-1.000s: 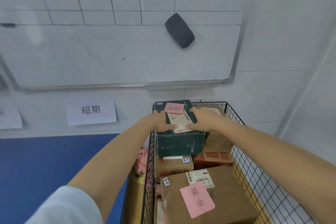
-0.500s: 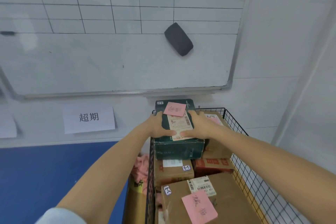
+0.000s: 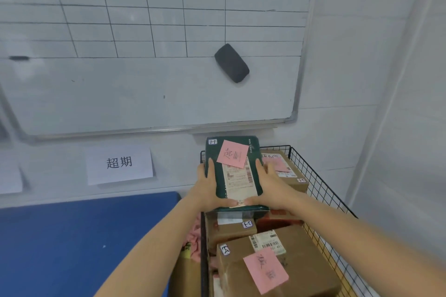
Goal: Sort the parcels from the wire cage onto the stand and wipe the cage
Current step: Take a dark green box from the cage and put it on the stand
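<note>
Two hands on one parcel. Left hand (image 3: 206,190) grasps the left side of the dark green parcel (image 3: 214,176) and right hand (image 3: 270,188) grasps the right side; both thumbs lie across its top at the near edge, almost meeting over a white shipping label.

- Dark green parcel: flat, far end tipped upward, between the two hands, over the rear left part of the wire cage (image 3: 313,183). Whether it touches the box below cannot be told. A pink note (image 3: 233,154) is stuck on its far half.
- In the cage, under the near edge of the green parcel: a small brown box (image 3: 229,229) with a white tag, and just right of it a red box (image 3: 280,217).
- In the cage, nearest the viewer: a large brown box (image 3: 301,272) with a barcode label and a second pink note (image 3: 265,270).
- In the cage, rear right, just beside the right hand: another brown box (image 3: 289,176).
- Outside the cage on the left: a pink cloth (image 3: 195,236), then the blue surface (image 3: 72,236).
- On the wall: a whiteboard (image 3: 144,79) ruled in a grid, with a dark eraser (image 3: 231,62) on it, and a paper sign (image 3: 119,164) below
</note>
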Demonstrator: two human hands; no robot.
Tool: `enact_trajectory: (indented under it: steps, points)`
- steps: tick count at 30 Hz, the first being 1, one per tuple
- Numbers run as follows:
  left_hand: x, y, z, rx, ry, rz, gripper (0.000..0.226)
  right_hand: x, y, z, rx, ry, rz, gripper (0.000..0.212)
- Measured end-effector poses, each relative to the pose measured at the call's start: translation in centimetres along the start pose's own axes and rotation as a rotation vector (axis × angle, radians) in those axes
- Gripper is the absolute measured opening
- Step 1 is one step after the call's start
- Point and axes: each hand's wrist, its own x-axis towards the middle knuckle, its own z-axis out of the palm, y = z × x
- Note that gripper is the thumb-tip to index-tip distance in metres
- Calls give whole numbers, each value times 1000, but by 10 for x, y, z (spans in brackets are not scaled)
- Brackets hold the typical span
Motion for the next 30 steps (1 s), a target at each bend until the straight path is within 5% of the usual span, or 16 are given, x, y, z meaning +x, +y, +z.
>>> enact_trajectory:
  steps: [7, 20, 26, 30]
  points:
    - [-1, 0, 7, -51, -3, -14, 133, -6, 5, 2, 81, -7, -35, 115]
    - [2, 13, 13, -223, 168, 146, 139, 5, 9, -12, 73, 88, -9, 126]
    - [3, 17, 16, -327, 211, 86, 140, 9, 8, -27, -11, 123, -77, 114]
    - [5, 19, 13, -376, 203, 43, 137, 13, 6, -34, -18, 156, -86, 125]
